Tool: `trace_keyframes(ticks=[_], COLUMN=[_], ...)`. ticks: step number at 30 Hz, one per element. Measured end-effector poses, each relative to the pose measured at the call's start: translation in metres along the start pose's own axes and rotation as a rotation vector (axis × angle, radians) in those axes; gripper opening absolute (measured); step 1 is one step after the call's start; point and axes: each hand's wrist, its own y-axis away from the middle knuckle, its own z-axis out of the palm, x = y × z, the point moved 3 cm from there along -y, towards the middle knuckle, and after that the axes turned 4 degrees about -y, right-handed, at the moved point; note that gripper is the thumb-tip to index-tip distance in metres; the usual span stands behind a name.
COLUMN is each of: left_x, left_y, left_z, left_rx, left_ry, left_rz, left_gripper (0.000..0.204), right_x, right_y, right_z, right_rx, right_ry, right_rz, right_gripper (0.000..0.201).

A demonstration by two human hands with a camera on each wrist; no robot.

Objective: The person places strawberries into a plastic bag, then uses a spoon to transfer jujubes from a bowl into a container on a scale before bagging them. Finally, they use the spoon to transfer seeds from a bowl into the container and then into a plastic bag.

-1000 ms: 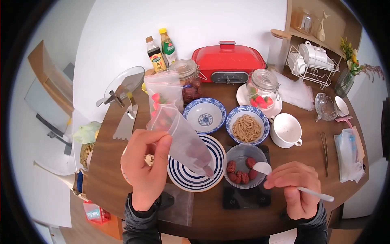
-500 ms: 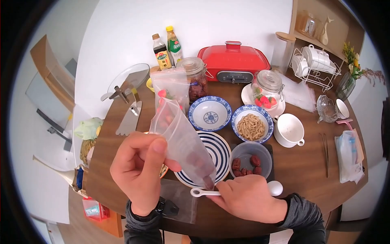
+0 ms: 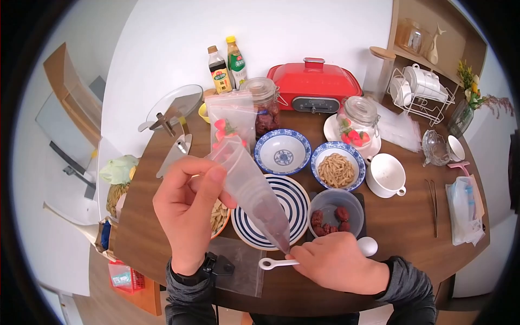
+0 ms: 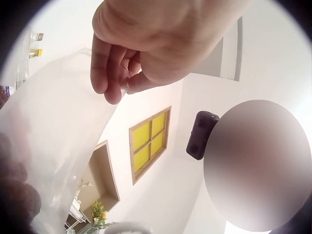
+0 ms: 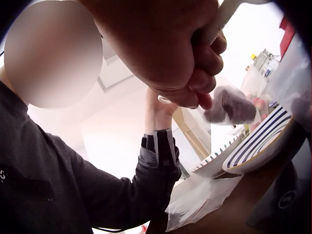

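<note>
A clear plastic bag point(image 3: 246, 187) hangs slanted, with dark red dates point(image 4: 17, 192) gathered low in it. My left hand point(image 3: 187, 214) pinches its upper edge between thumb and fingers. Down at the bag's lower corner, my right hand point(image 3: 338, 265) pinches the tip and also grips a white spoon point(image 3: 368, 247). The spoon's handle end points left and its bowl sticks out on the right. Just beyond the right hand stands a clear plastic bowl point(image 3: 357, 201) with several red dates point(image 3: 342, 213). A blue-striped plate point(image 3: 300, 197) lies under the bag.
Behind are a blue-rimmed bowl point(image 3: 260, 146), a bowl of pale brown pieces point(image 3: 335, 170) and a white cup point(image 3: 385, 176). A red cooker point(image 3: 315, 84) and lidded jars stand farther back. A flat plastic bag point(image 3: 246, 276) lies near the front edge; tweezers point(image 3: 433, 211) lie right.
My right hand has moved left from beside the plastic bowl to the bag's lower corner and taken hold there. The spoon has turned end for end. The left hand keeps holding the bag.
</note>
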Motion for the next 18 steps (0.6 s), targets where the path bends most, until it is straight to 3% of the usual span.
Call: trace_keyframes(ticks=[1, 6, 9, 12, 14, 16, 18], left_x=[0.001, -0.006, -0.014, -0.014, -0.008, -0.005, -0.005], left_y=[0.000, -0.003, -0.008, -0.012, -0.012, -0.008, -0.005], left_z=[-0.001, -0.002, -0.001, 0.000, 0.006, 0.013, 0.019], left_rx=[-0.027, -0.082, -0.109, -0.153, -0.332, -0.400, -0.462], left_ry=[-0.018, -0.159, -0.292, -0.453, -0.567, -0.591, -0.621], left_rz=[0.005, 0.080, 0.162, 0.214, 0.288, 0.292, 0.301], left_gripper=[0.005, 0.005, 0.005, 0.008, 0.011, 0.012, 0.014], right_x=[0.003, 0.029, 0.039, 0.051, 0.055, 0.060, 0.072], right_y=[0.001, 0.016, 0.021, 0.037, 0.039, 0.037, 0.040], right_z=[-0.007, -0.068, -0.090, -0.093, -0.084, -0.079, -0.069], right_rx=[0.000, 0.341, 0.542, 0.499, 0.532, 0.527, 0.538], right_ry=[-0.001, -0.205, -0.113, -0.194, -0.182, -0.234, -0.255], right_rz=[-0.003, 0.109, 0.143, 0.316, 0.343, 0.460, 0.427], right_gripper=[0.020, 0.011, 0.017, 0.019, 0.017, 0.011, 0.010])
